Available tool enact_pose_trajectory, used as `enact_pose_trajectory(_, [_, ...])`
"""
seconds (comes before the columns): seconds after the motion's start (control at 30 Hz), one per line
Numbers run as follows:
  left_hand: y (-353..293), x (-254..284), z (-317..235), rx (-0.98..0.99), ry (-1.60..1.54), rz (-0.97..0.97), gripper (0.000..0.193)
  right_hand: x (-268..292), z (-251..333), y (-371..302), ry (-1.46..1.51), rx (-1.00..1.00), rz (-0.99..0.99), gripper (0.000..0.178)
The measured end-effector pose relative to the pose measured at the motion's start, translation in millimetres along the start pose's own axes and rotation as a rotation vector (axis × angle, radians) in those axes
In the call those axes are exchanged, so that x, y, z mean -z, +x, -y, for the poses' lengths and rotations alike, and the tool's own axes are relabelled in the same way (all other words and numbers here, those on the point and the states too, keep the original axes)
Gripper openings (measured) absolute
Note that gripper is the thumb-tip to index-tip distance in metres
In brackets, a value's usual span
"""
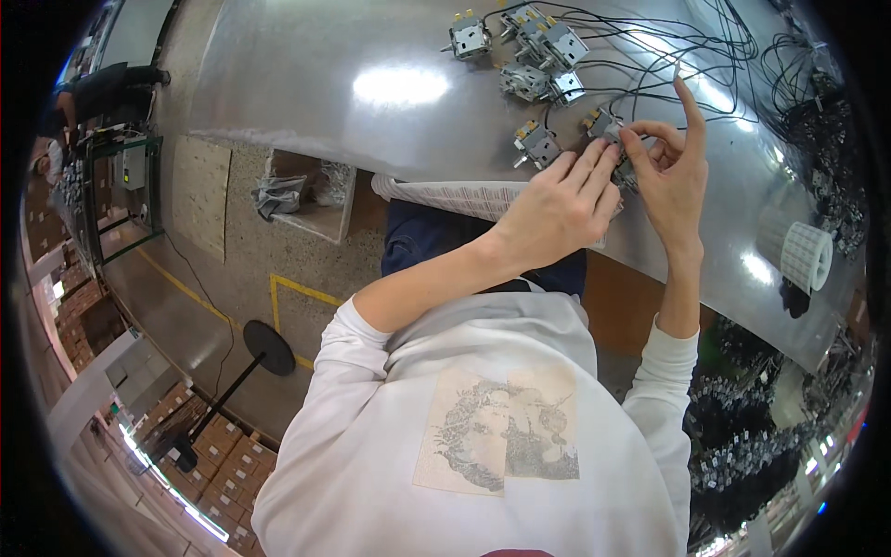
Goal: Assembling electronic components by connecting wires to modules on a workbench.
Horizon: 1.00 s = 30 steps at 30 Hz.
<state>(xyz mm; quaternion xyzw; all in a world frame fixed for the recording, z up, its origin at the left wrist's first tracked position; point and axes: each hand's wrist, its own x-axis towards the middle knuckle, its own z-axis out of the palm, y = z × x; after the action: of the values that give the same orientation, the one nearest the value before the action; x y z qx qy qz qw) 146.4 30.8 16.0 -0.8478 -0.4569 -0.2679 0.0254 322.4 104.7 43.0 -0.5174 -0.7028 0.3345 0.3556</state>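
A small metal switch unit (624, 167) with black wires is held near the front edge of the shiny steel table (306, 88), mostly hidden between the two hands. The left hand (557, 209) is laid over it with fingers closed against its side; the right hand (673, 172) pinches it with thumb and curled fingers, the index finger raised. The part is best kept steady against the table, so the trailing wires are not pulled. Similar units (538, 56) lie farther back, a label roll (806, 255) to the right
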Motion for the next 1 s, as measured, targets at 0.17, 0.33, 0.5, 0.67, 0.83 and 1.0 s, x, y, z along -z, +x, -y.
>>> enact_pose_trajectory(0.17, [1.3,4.3,-4.0,0.038,-0.032,0.058,0.020,1.3,11.4,-3.9,-0.174,-0.020,0.030,0.084])
enact_pose_trajectory(0.33, [2.1,1.7,-9.1,0.051,0.027,0.064,0.019,-3.4,6.8,-6.4,-0.109,-0.001,-0.067,0.083])
enact_pose_trajectory(0.5, [2.0,-3.7,-10.2,0.068,0.058,0.049,0.022,-6.6,8.2,-6.1,-0.156,0.001,-0.057,0.084])
enact_pose_trajectory(0.67, [5.1,-1.9,-9.0,0.048,0.113,0.114,0.028,-5.9,7.7,-2.0,-0.312,0.150,-0.023,0.078])
enact_pose_trajectory(0.83, [8.2,-4.9,-6.3,-0.006,0.149,0.139,0.031,-7.1,13.3,2.5,-0.437,0.241,-0.058,0.069])
enact_pose_trajectory(1.0, [8.2,-14.9,-8.4,-0.019,0.188,0.170,0.041,0.7,17.7,10.7,-0.485,0.320,-0.127,0.061])
